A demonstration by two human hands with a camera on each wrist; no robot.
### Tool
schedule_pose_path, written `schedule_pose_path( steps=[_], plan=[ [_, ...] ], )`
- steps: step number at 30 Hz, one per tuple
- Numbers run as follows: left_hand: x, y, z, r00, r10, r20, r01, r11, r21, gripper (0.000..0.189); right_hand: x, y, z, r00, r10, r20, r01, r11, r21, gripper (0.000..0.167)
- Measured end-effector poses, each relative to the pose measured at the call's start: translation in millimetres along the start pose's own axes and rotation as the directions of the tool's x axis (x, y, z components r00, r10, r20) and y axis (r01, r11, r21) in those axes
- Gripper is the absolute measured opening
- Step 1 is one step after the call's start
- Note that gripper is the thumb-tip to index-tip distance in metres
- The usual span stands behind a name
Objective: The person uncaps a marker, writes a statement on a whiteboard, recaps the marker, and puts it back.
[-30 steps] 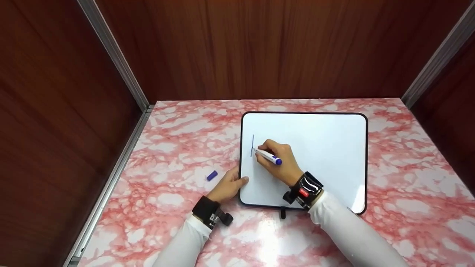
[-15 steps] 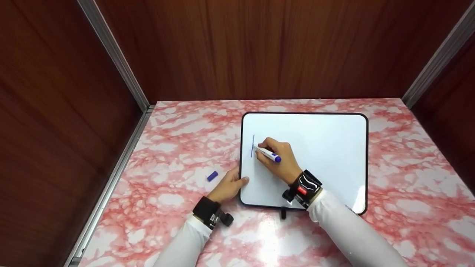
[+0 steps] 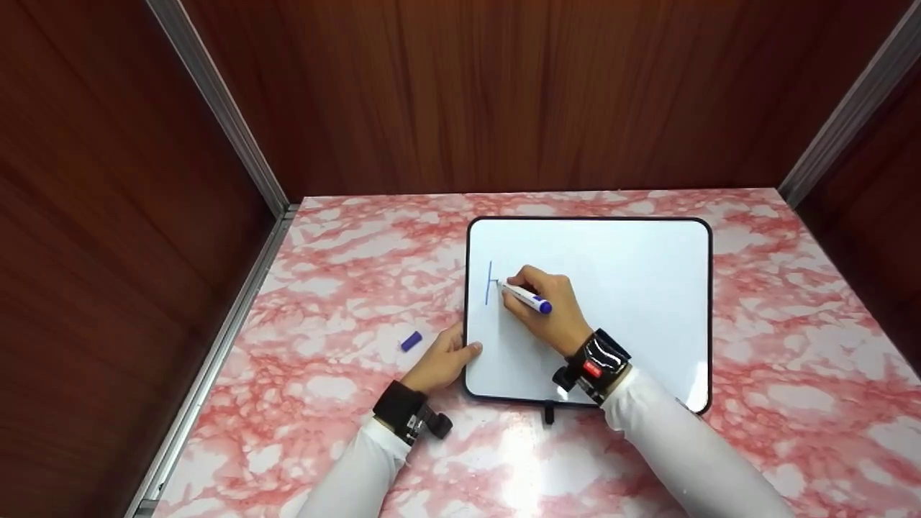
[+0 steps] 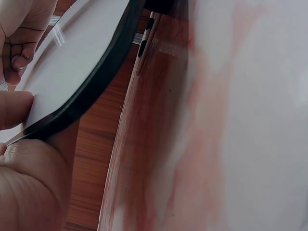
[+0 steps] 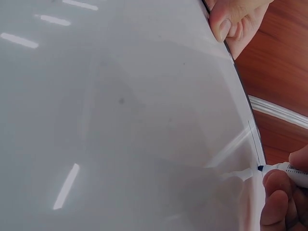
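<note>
A white marker with a blue end (image 3: 527,296) is pinched between the fingers and thumb of my right hand (image 3: 554,309). Its dark tip meets the whiteboard (image 3: 633,288) near the left side, as the right wrist view of the marker (image 5: 293,174) also shows. A blue upright line (image 3: 489,291) with a short stroke to its right marks the board there. My left hand (image 3: 440,360) grips the board's left edge, thumb on the white face and fingers behind the dark rim (image 4: 96,82). Left of the board lies a blue marker cap (image 3: 411,341).
The board lies on a red-and-white marbled table (image 3: 345,288). A small black piece (image 3: 549,413) sticks out from its lower edge. Dark wood panels (image 3: 504,93) rise behind and at both sides, with metal strips (image 3: 237,129) at the corners.
My right hand has shifted slightly right with the marker, and a short sideways stroke now runs from the upright line. The left hand and the cap stay where they were.
</note>
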State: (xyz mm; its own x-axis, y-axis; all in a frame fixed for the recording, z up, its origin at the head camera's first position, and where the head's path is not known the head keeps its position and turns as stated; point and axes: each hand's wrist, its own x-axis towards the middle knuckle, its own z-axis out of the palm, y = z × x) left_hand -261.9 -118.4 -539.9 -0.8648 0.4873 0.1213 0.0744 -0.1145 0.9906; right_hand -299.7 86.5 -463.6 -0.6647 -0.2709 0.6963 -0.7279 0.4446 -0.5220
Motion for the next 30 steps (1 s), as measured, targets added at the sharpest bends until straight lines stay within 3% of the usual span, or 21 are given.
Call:
schedule_pose_path(
  steps=[18, 30],
  plan=[
    [0.1, 0.3, 0.4, 1.000, 0.001, -0.002, -0.001, 1.000, -0.016, 0.042, -1.4, 6.3, -8.9, 0.999, -0.012, -0.040, 0.011, 1.000, -0.006, 0.008],
    [-1.2, 0.2, -0.1, 1.000, 0.020, 0.012, -0.020, 1.000, -0.006, 0.045, -0.5, 5.9, -11.5, 1.000, -0.018, -0.021, 0.019, 0.999, 0.025, 0.008]
  ],
)
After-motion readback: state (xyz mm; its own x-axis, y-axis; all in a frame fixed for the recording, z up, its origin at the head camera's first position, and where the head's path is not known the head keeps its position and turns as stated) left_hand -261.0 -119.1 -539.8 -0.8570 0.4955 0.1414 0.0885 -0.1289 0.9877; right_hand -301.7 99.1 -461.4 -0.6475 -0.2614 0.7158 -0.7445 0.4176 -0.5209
